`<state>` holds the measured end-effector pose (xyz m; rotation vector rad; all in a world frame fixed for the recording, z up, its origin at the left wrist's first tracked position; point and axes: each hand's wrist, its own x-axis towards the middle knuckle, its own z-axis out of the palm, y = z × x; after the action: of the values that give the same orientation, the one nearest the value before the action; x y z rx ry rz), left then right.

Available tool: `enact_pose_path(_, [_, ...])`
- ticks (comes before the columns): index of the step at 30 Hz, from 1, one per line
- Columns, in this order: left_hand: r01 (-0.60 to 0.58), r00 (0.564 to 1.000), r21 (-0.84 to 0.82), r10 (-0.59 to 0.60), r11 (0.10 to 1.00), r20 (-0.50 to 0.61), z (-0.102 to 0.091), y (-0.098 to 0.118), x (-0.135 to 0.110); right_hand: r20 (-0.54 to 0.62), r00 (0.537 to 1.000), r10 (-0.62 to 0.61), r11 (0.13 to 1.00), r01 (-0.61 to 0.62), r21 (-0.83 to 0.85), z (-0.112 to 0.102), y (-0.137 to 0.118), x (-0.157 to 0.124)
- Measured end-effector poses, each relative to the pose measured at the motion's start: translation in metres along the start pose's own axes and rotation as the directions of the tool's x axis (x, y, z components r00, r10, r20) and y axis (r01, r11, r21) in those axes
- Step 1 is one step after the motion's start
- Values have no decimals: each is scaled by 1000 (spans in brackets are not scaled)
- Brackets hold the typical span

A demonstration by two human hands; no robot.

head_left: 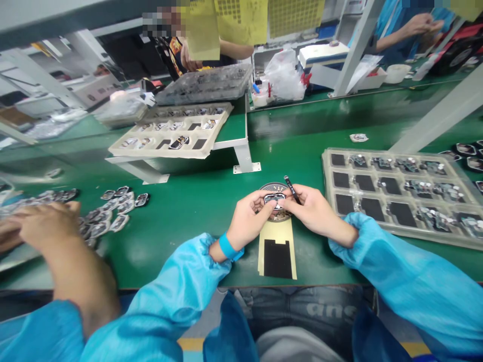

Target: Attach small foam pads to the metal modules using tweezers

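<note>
My left hand (245, 217) is closed on the rim of a small dark housing (274, 198) with a pale edge and electronic parts inside. Between the fingers of my right hand (312, 208) is a pair of black tweezers (290, 188), its end pointing up and away. Both thumbs press on the housing's inner face. Beneath it lies a round metal dish (281, 217) holding small bits, partly hidden by my hands. A yellow sheet with a black patch (277, 259) extends from the dish toward the table's front edge.
To the right, a compartment tray (325, 183) holds circuit boards. Another part-filled tray (209, 146) rests on a raised stand (243, 158). Several housings (119, 223) are heaped at left, near a co-worker's blurred hands (49, 226). A white metal post (426, 118) slants across the right.
</note>
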<state>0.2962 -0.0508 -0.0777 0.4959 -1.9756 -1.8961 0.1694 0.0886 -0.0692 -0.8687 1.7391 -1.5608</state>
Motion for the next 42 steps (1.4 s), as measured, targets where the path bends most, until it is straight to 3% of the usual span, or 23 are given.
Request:
enact_pose_path(9, [-69, 997, 98, 73, 993, -34, 3, -8, -4, -47, 998, -28, 1000, 28, -7, 4, 3, -1])
enact_pose_path(12, [-114, 992, 172, 120, 978, -27, 0, -7, -2, 12, 998, -58, 979, 59, -193, -6, -2, 2])
enact_pose_path(14, [-192, 980, 273, 198, 943, 5, -3, -4, 1, 65, 990, -127, 923, 142, -358, -15, -8, 5])
enact_pose_path(16, [-293, 954, 374, 298, 880, 45, -7, 0, 2, 64, 964, -260, 847, 259, -464, -21, -14, 6])
enact_pose_path(20, [-409, 905, 501, 407, 762, 119, -11, 6, 0, 62, 858, -511, 719, 465, -517, -22, -18, 7])
enact_pose_path(25, [-416, 898, 568, 419, 710, 134, -11, 7, -4, 138, 769, -625, 618, 594, -515, -19, -9, 6])
enact_pose_path(28, [-409, 902, 577, 410, 707, 137, -11, 6, -4, 220, 743, -632, 554, 631, -544, -22, -5, 5])
enact_pose_path(31, [-404, 904, 577, 405, 710, 135, -12, 4, -4, 295, 759, -580, 492, 615, -616, -24, -5, 2])
enact_pose_path(35, [-360, 922, 577, 373, 733, 102, -12, 4, -2, 317, 815, -486, 427, 537, -728, -20, -7, -1])
enact_pose_path(39, [-281, 953, 567, 294, 774, 71, -10, 4, -1, 287, 874, -391, 487, 461, -742, -15, -6, -1])
enact_pose_path(42, [-285, 952, 569, 296, 771, 75, -9, 3, 0, 274, 886, -375, 536, 448, -716, -13, -4, 0])
